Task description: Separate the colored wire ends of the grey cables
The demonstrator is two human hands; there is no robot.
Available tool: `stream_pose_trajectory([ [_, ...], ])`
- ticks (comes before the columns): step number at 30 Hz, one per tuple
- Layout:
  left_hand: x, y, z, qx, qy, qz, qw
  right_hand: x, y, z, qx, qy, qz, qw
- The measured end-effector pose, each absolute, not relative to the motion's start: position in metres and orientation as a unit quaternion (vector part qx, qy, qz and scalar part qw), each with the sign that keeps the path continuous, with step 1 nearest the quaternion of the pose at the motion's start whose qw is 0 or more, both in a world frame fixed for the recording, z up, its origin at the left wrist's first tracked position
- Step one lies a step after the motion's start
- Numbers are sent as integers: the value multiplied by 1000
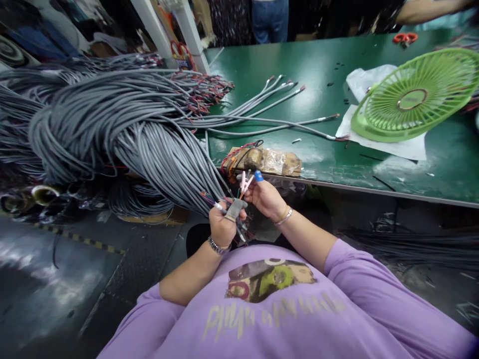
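Observation:
My left hand [223, 227] is closed round the end of a grey cable [220, 206], with thin coloured wires fanning out of it. A grey cover [235, 209] sits on one of its digits. Just to the right, my right hand [267, 199] has its fingers pinched beside a small pink V-shaped clip [246, 182]; what lies between the fingertips is too small to make out. Blue tape [258, 175] wraps one right fingertip. Beyond both hands, at the table edge, lies a taped cardboard piece [292, 163] with a brownish block and red and black leads [239, 149].
A thick bundle of grey cables [112, 109] hangs over the table's left end. Several cable ends lie across the green table [318, 99]. A green fan [411, 99] stands at right; red-handled scissors [405, 38] lie beyond it. People stand across the table.

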State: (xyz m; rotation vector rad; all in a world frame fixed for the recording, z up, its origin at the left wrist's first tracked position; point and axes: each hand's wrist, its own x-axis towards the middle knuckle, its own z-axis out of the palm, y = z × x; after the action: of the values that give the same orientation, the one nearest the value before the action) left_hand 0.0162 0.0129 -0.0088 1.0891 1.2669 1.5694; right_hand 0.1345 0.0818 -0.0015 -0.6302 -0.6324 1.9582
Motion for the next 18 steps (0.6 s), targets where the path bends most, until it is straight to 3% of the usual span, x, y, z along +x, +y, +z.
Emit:
stream_pose_trajectory([
  [9, 20, 15, -12, 432, 501, 624, 415, 120, 87, -11, -260, -268, 808, 457],
  [18, 19, 15, -11, 435, 514, 617, 406, 116, 88, -12, -278, -251, 783, 497],
])
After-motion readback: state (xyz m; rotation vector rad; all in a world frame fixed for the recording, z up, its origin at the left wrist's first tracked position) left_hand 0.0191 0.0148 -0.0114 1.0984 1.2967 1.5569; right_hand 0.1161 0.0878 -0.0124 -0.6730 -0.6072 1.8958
